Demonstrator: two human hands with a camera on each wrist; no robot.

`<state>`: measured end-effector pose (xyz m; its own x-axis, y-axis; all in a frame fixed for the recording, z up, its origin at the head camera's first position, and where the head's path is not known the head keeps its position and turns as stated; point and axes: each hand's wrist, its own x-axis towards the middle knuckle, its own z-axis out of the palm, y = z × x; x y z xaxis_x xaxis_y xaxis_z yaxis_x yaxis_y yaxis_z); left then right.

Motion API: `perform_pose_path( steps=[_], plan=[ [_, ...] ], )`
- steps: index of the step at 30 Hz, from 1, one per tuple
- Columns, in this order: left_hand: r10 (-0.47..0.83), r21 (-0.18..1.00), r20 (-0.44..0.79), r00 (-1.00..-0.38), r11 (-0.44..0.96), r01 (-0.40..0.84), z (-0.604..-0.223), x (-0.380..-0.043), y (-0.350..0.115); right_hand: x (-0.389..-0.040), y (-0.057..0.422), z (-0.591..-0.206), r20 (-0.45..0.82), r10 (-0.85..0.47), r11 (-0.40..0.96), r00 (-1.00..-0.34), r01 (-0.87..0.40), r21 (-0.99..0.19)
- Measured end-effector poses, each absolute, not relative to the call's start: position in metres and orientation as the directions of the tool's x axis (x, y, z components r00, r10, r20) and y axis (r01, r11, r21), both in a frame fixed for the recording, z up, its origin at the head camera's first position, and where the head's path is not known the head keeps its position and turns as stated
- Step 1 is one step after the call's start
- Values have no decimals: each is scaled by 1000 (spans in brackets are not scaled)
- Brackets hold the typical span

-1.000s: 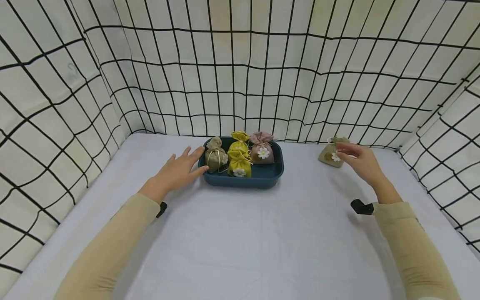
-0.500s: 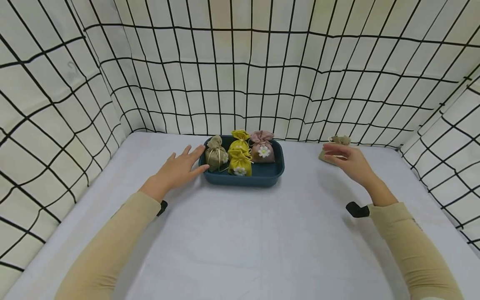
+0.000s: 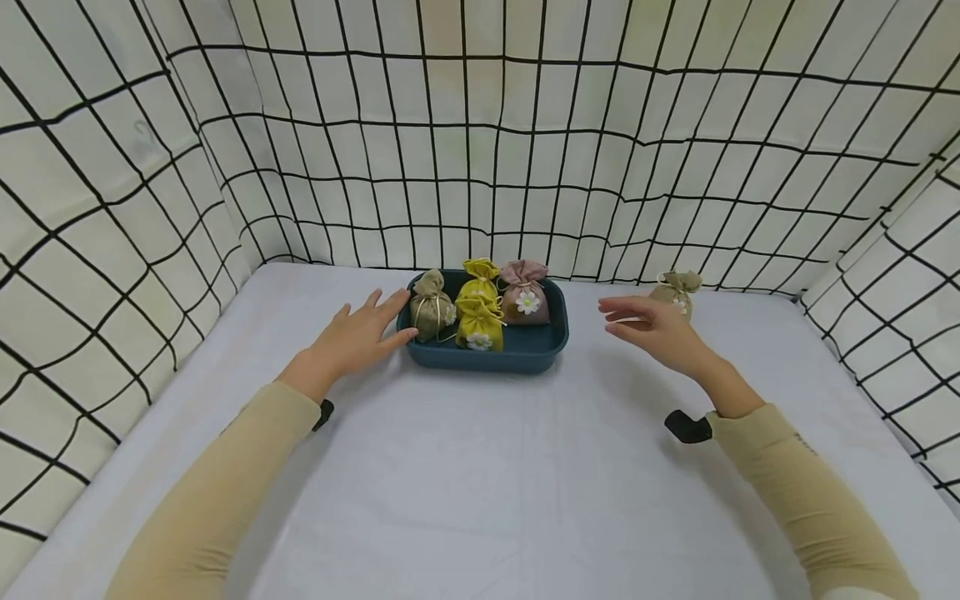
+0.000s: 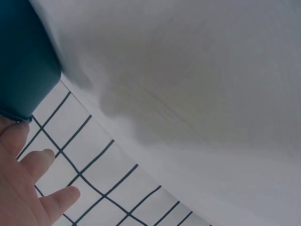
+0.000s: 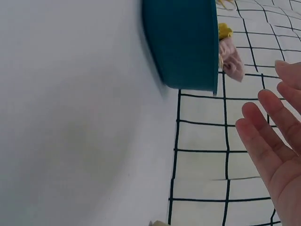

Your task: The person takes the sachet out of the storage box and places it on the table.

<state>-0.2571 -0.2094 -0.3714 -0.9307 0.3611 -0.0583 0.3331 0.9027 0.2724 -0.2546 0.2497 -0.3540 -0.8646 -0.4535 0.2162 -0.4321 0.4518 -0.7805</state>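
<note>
A dark blue tray (image 3: pixel 486 362) stands at the back of the table. My left hand (image 3: pixel 352 340) touches its left rim with straight, spread fingers, and in the left wrist view the fingertips meet the rim. Inside the tray sit a tan drawstring pouch (image 3: pixel 431 315), two yellow drawstring pouches (image 3: pixel 478 320) and a pink drawstring pouch (image 3: pixel 523 298). My right hand (image 3: pixel 663 333) hovers to the right of the tray, fingers extended, holding nothing. Behind it another tan drawstring pouch with a white flower (image 3: pixel 681 283) rests on the table, its lower part hidden by that hand.
White cloth covers the table (image 3: pixel 480 467). White walls with black grid netting (image 3: pixel 487 150) rise along the back and both sides, close behind the tray and the far pouch.
My right hand has moved left, away from the tan pouch at the right, toward the tray. The pouch stays in about the same place. My left hand has stayed at the rim.
</note>
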Motion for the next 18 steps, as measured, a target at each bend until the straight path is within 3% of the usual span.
perform_pose_path(
  steps=[18],
  plan=[
    [362, 276, -60, -930, 902, 333, -370, -256, -209, -249, 193, -351, 239, -546, 361, -803, -483, -798]
  ],
)
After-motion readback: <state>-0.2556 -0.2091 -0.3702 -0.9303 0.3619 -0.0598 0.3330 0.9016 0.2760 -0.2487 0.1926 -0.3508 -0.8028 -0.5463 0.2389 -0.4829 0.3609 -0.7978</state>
